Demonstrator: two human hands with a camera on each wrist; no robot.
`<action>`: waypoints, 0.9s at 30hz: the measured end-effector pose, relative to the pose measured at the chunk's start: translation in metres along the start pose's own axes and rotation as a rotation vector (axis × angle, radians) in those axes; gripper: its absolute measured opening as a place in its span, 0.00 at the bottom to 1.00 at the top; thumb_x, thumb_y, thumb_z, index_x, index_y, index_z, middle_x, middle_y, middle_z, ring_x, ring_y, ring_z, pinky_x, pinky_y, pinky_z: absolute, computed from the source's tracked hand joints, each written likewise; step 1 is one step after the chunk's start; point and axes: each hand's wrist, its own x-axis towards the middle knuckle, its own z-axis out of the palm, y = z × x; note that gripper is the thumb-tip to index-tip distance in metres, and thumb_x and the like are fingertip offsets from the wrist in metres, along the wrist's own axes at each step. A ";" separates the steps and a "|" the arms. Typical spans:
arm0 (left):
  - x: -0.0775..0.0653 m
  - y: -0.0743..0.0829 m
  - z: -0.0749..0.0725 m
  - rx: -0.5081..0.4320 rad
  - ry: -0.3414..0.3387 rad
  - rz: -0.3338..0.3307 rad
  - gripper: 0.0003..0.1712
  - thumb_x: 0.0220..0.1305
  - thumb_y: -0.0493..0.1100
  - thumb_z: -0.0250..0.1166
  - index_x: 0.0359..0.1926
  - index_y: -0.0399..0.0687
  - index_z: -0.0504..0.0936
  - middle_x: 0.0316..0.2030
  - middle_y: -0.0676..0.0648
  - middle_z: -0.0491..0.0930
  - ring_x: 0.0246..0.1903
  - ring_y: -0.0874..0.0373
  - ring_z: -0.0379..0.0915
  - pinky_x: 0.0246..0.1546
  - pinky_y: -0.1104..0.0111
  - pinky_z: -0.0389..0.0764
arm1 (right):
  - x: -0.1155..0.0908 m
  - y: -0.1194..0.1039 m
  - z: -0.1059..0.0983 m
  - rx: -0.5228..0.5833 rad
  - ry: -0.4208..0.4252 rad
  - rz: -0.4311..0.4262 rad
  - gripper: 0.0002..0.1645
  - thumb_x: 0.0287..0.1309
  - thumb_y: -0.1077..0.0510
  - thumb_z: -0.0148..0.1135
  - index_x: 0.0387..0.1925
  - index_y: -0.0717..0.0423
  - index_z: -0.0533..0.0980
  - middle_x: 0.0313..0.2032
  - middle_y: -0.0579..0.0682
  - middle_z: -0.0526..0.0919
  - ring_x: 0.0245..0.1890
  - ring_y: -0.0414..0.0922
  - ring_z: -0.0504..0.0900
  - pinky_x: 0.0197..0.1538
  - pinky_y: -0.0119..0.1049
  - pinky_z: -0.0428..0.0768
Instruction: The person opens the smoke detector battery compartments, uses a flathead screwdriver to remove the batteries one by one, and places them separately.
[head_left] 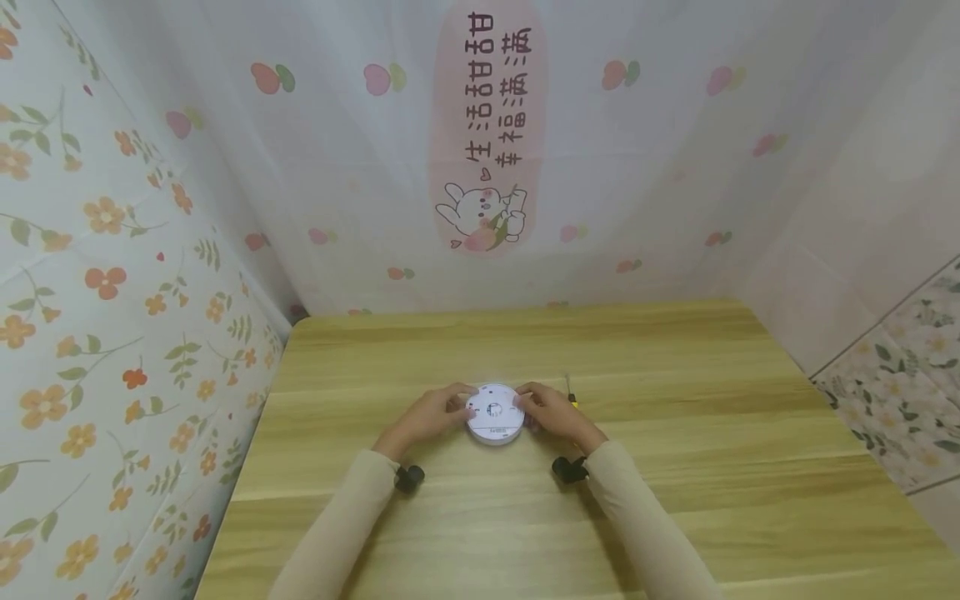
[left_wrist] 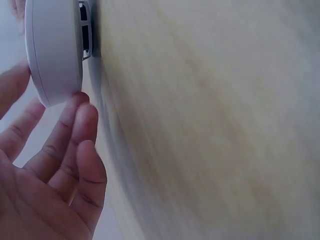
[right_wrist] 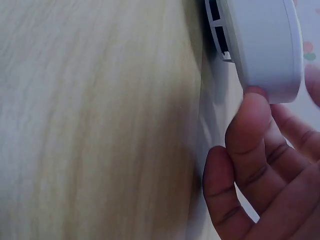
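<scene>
A round white smoke detector lies between my two hands, its flat back with printed markings turned up. My left hand grips its left edge, thumb on the top face and fingertips against the side. On the opposite edge my right hand holds it the same way. In the left wrist view the smooth side wall of the detector shows, with a slotted vent part facing the table. The right wrist view shows the detector close over the wood, fingertips at its lower rim.
A screwdriver with a yellow and black handle lies just beyond my right hand, partly hidden by it. The wood-grain table ends at a printed curtain behind and a floral curtain on the left.
</scene>
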 end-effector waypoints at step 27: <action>0.000 0.011 0.000 0.093 -0.023 0.031 0.42 0.46 0.50 0.76 0.64 0.51 0.73 0.63 0.45 0.74 0.63 0.48 0.69 0.66 0.53 0.67 | -0.015 -0.014 -0.004 -0.288 -0.058 -0.063 0.36 0.58 0.49 0.66 0.63 0.64 0.69 0.29 0.46 0.77 0.28 0.39 0.72 0.32 0.29 0.72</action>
